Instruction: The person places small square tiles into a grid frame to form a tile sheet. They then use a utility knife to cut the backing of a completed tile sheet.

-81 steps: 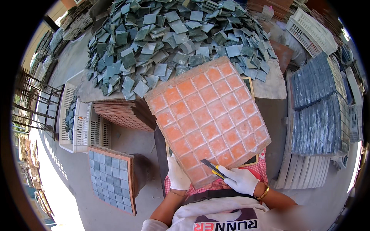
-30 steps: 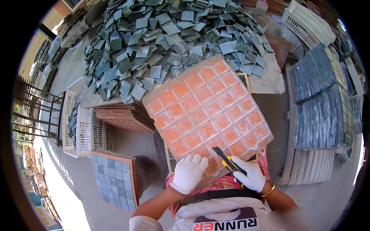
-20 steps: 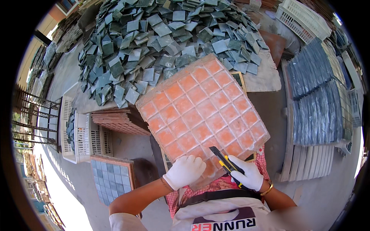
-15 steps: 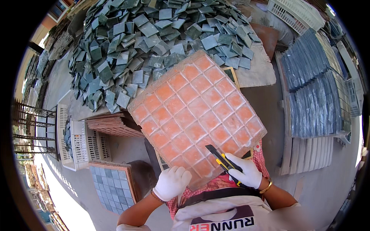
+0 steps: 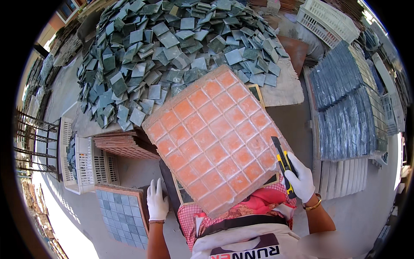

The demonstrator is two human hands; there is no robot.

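Observation:
A square orange mould (image 5: 215, 138) with a raised grid of square cells lies tilted in front of me, its near corner over my lap. My right hand (image 5: 302, 179), in a white glove, grips a yellow and black utility knife (image 5: 285, 166) by its handle. The dark blade points away from me, beside the mould's right edge. My left hand (image 5: 157, 202), also gloved, is off the mould to the left, fingers stretched out and holding nothing. Under the mould a wooden frame (image 5: 257, 93) shows in part at its corners.
A large heap of loose green-grey stone tiles (image 5: 168, 41) covers the worktop (image 5: 289, 93) ahead. On the left are a white plastic crate (image 5: 86, 166), stacked orange moulds (image 5: 125, 142) and a sheet of blue-grey tiles (image 5: 123, 216). Wrapped tile stacks (image 5: 345, 121) stand on the right.
My left hand has let go of the mould's near edge and moved left, its fingers opening. My right hand, with the knife, has moved right, off the mould's face. The mould has turned slightly.

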